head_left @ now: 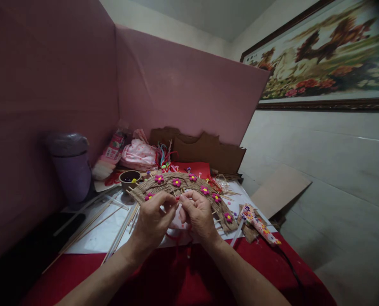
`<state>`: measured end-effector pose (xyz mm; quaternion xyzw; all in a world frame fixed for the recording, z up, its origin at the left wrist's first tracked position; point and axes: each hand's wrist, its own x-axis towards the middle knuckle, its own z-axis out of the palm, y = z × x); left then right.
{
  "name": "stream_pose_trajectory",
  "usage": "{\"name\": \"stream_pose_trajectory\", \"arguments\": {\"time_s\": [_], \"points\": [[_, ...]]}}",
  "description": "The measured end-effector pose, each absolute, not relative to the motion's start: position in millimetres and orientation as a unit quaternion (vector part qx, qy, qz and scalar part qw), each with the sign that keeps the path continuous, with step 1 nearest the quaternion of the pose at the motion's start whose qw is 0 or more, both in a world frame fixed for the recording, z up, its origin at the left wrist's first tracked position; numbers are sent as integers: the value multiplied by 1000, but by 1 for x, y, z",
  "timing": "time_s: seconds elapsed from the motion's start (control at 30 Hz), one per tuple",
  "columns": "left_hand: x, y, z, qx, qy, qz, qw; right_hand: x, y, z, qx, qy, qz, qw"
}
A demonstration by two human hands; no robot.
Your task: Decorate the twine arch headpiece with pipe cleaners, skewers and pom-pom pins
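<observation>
A twine-wrapped arch (189,185) with several pink flowers stuck on it lies on white paper (97,236) in front of me. My left hand (153,219) and my right hand (199,214) meet just below the middle of the arch, fingertips pinched together against each other. Both hands are closed on something small that I cannot make out. A bit of red cord (173,236) shows beneath them.
Thin wooden sticks (113,216) lie at the left, a small dark bowl (129,177) and a lilac bin (71,168) behind them. Cardboard pieces (205,151), pink cloth (140,154), a glue gun (259,225) at right. Pink panels wall the table; red cloth (189,276) covers the near edge.
</observation>
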<state>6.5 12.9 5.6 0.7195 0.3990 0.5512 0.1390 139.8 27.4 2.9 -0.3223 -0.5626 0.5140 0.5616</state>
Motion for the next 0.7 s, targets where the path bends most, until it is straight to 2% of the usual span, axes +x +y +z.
{"name": "stream_pose_trajectory", "arguments": {"time_s": [0.27, 0.7], "points": [[5, 13, 7, 744, 382, 538, 100, 138, 27, 0, -306, -558, 523, 567], [10, 9, 13, 730, 436, 506, 145, 134, 25, 1, -289, -531, 512, 610]]}}
